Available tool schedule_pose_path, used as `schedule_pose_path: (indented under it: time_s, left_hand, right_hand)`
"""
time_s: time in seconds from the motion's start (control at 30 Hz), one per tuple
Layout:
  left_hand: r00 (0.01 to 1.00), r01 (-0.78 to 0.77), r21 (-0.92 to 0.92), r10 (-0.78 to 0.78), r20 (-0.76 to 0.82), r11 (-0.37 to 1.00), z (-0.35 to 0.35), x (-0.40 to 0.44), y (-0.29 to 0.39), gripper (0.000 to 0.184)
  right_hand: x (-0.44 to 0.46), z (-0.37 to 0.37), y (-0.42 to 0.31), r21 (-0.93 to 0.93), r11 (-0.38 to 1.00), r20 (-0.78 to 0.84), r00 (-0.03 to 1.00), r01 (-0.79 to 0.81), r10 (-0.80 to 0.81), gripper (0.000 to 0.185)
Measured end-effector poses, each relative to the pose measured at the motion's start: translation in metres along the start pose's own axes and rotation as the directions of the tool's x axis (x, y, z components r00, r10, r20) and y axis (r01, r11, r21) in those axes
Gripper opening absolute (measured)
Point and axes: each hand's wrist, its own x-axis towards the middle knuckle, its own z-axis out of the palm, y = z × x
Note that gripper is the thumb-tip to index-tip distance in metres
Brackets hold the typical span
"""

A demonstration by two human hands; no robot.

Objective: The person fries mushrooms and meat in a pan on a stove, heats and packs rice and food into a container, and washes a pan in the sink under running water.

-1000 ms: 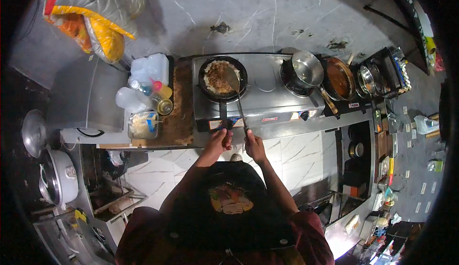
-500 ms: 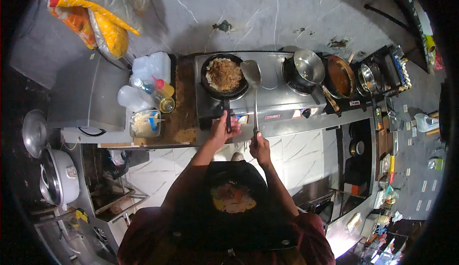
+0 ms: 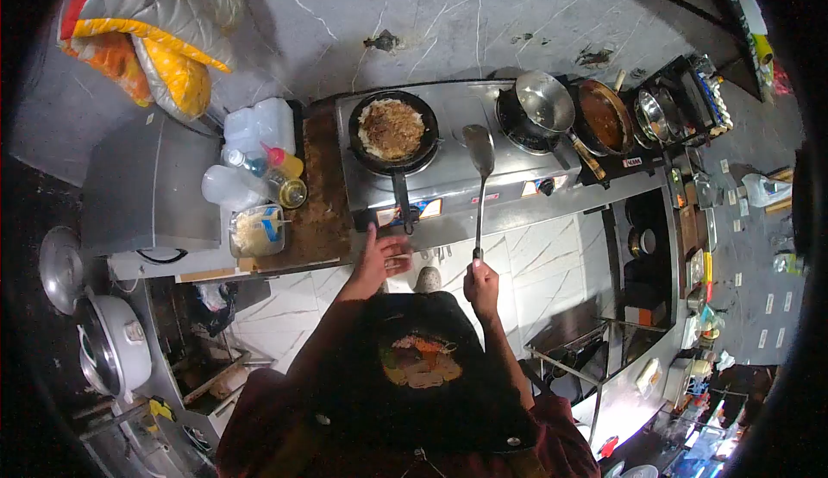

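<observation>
My right hand [image 3: 481, 286] grips the black handle of a long metal spatula [image 3: 480, 152], whose broad blade is raised over the steel stove, right of the frying pan. My left hand [image 3: 379, 262] is empty with its fingers apart, just below the end of the pan's handle and not touching it. The black frying pan [image 3: 400, 186] sits on the left burner, its handle toward me. In it lies a flat, round, browned food [image 3: 391, 129] with a paler edge.
A steel pot [image 3: 543, 103] stands on the right burner. Beside it is a pan of brown sauce [image 3: 604, 116]. Left of the stove are squeeze bottles [image 3: 283, 162] and a plastic tub [image 3: 257, 229]. A quilted silver and yellow cloth [image 3: 172, 21] hangs at upper left.
My left hand has let go of the frying pan's handle and drawn back toward me. The spatula has shifted right, away from the pan, with my right hand still on it.
</observation>
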Motion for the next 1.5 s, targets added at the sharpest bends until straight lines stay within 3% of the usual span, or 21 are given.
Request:
schedule_pose_path:
  time_s: [0.27, 0.43, 0.5, 0.7, 0.77, 0.8, 0.83, 0.87, 0.9, 0.93, 0.97, 1.03, 1.07, 1.13, 1.2, 1.23, 1.3, 1.33, 1.37, 1.4, 1.5]
  left_hand:
    - [0.996, 0.093, 0.039, -0.093, -0.006, 0.995, -0.085, -0.024, -0.034, 0.088]
    - [0.987, 0.159, 0.242, -0.155, -0.033, 0.957, -0.122, -0.04, -0.039, 0.077]
    - [0.985, 0.171, 0.264, -0.169, -0.033, 0.949, -0.146, -0.043, -0.04, 0.074]
    - [0.972, 0.163, 0.273, -0.106, -0.21, 0.948, -0.267, -0.063, -0.117, 0.066]
    - [0.917, 0.211, 0.313, -0.077, -0.391, 0.926, -0.283, -0.099, -0.153, 0.067]
    - [0.922, 0.204, 0.292, -0.083, -0.378, 0.934, -0.308, -0.12, -0.178, 0.04]
    - [0.932, 0.254, 0.328, -0.14, -0.334, 0.91, -0.332, -0.141, -0.197, 0.034]
    - [0.95, 0.313, -0.08, -0.312, 0.026, 0.946, -0.333, -0.165, -0.209, 0.029]
    - [0.815, 0.563, -0.346, -0.435, 0.381, 0.75, -0.324, -0.189, -0.219, 0.025]
    - [0.891, 0.451, -0.053, -0.453, -0.032, 0.891, -0.316, -0.208, -0.237, 0.024]
    - [0.809, 0.533, 0.27, -0.39, -0.441, 0.802, -0.312, -0.226, -0.256, 0.024]
    - [0.756, 0.625, 0.486, -0.318, -0.572, 0.611, -0.327, -0.236, -0.28, 0.026]
    - [0.779, 0.619, 0.587, -0.308, -0.547, 0.522, -0.33, -0.231, -0.285, 0.027]
    - [0.846, 0.516, 0.823, -0.288, -0.448, 0.236, -0.325, -0.209, -0.287, 0.029]
    - [0.916, 0.235, 0.95, -0.281, -0.288, -0.208, -0.304, -0.173, -0.28, 0.031]
    - [0.934, -0.003, 0.887, -0.319, -0.163, -0.461, -0.29, -0.152, -0.277, 0.032]
    - [0.93, -0.288, 0.656, -0.368, 0.017, -0.698, -0.256, -0.111, -0.272, 0.034]
    - [0.946, -0.239, 0.744, -0.322, 0.035, -0.623, -0.234, -0.091, -0.268, 0.035]
    - [0.971, -0.054, 0.967, -0.241, -0.008, -0.25, -0.204, -0.084, -0.258, 0.03]
    - [0.975, 0.122, 0.976, -0.204, -0.084, 0.179, -0.173, -0.079, -0.258, 0.026]
    - [0.988, 0.046, 0.937, -0.153, 0.008, 0.347, -0.102, -0.039, -0.261, 0.023]
  right_hand:
    - [-0.022, 0.034, 0.015, -0.215, 0.969, -0.108, 0.984, 0.118, -0.144, 0.043]
    - [-0.063, 0.028, 0.039, -0.062, 0.995, -0.113, 0.99, 0.082, -0.089, 0.04]
    - [-0.088, 0.014, 0.05, -0.084, 0.994, -0.141, 0.988, -0.072, 0.06, 0.038]
    - [-0.18, -0.058, 0.133, 0.024, 0.993, -0.265, 0.957, -0.113, 0.115, 0.04]
    - [-0.22, -0.09, 0.173, -0.258, 0.901, -0.418, 0.881, -0.35, 0.223, 0.04]
    - [-0.246, -0.107, 0.201, -0.228, 0.878, -0.466, 0.839, -0.42, 0.281, 0.039]
    - [-0.275, -0.125, 0.233, -0.193, 0.852, -0.509, 0.792, -0.487, 0.338, 0.037]
    - [-0.314, -0.147, 0.282, -0.235, 0.826, -0.511, 0.788, -0.512, 0.343, 0.036]
    - [-0.347, -0.161, 0.32, -0.276, 0.798, -0.511, 0.785, -0.536, 0.351, 0.036]
    - [-0.381, -0.155, 0.318, -0.034, 0.788, -0.569, 0.66, -0.615, 0.49, 0.034]
    - [-0.418, -0.146, 0.316, 0.216, 0.728, -0.576, 0.517, -0.65, 0.633, 0.032]
    - [-0.505, -0.145, 0.372, 0.035, 0.864, -0.614, 0.671, -0.502, 0.415, 0.029]
    - [-0.545, -0.14, 0.393, -0.019, 0.897, -0.62, 0.709, -0.443, 0.337, 0.028]
    - [-0.613, -0.123, 0.38, 0.437, 0.761, -0.574, 0.502, -0.48, 0.647, 0.024]
    - [-0.659, -0.11, 0.376, 0.734, 0.552, -0.441, 0.34, -0.395, 0.83, 0.022]
    - [-0.675, -0.103, 0.379, 0.794, 0.498, -0.397, 0.323, -0.349, 0.859, 0.022]
    - [-0.703, -0.088, 0.385, 0.871, 0.414, -0.333, 0.303, -0.263, 0.893, 0.021]
    - [-0.715, -0.079, 0.39, 0.898, 0.381, -0.307, 0.308, -0.218, 0.9, 0.021]
    - [-0.724, -0.072, 0.395, 0.913, 0.366, -0.299, 0.317, -0.18, 0.9, 0.021]
    - [-0.731, -0.065, 0.4, 0.918, 0.368, -0.306, 0.328, -0.146, 0.894, 0.021]
    - [-0.719, -0.035, 0.419, 0.891, 0.452, -0.42, 0.313, -0.036, 0.852, 0.021]
